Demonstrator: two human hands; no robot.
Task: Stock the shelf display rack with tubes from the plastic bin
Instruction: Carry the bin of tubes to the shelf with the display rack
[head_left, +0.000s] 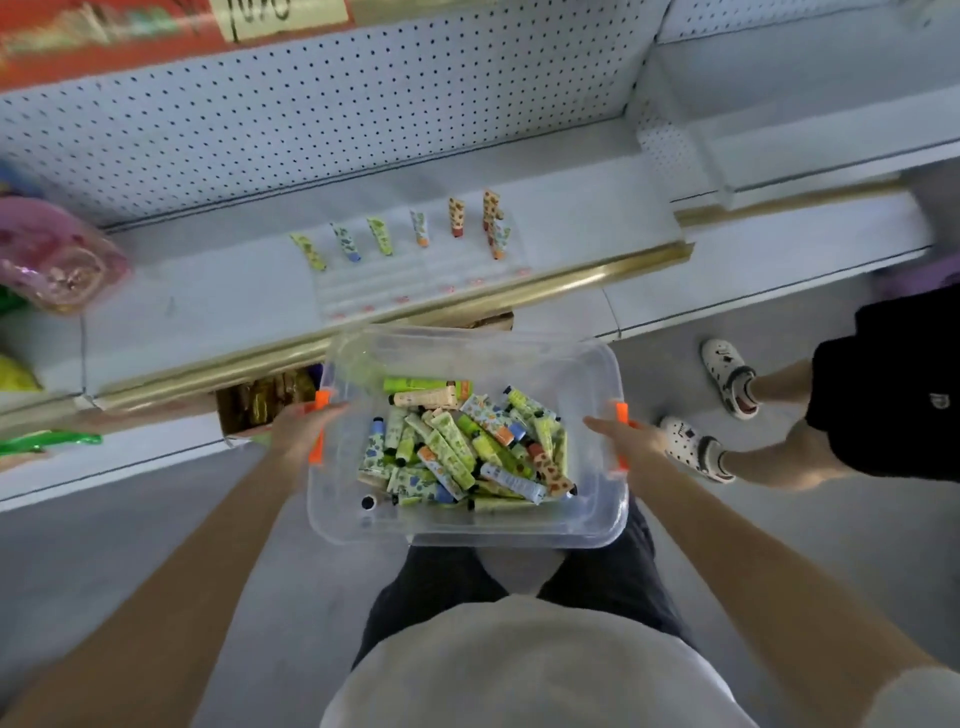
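Note:
A clear plastic bin (582, 525) with orange latches is held in front of me, above my knees. Inside lies a heap of several small patterned tubes (457, 452), mostly green, white and blue. My left hand (304, 426) grips the bin's left side at its orange handle. My right hand (623, 434) grips the right side at the other orange handle. On the white shelf beyond stands a clear display rack (395, 291) with several tubes (418, 227) upright in its back row; the front rows hold none.
The shelf (208, 291) has a gold front rail and a white pegboard back. Pink and green packaged goods sit at the far left. A cardboard box of goods shows on the lower shelf. Another person's legs in white clogs (727, 376) stand at the right.

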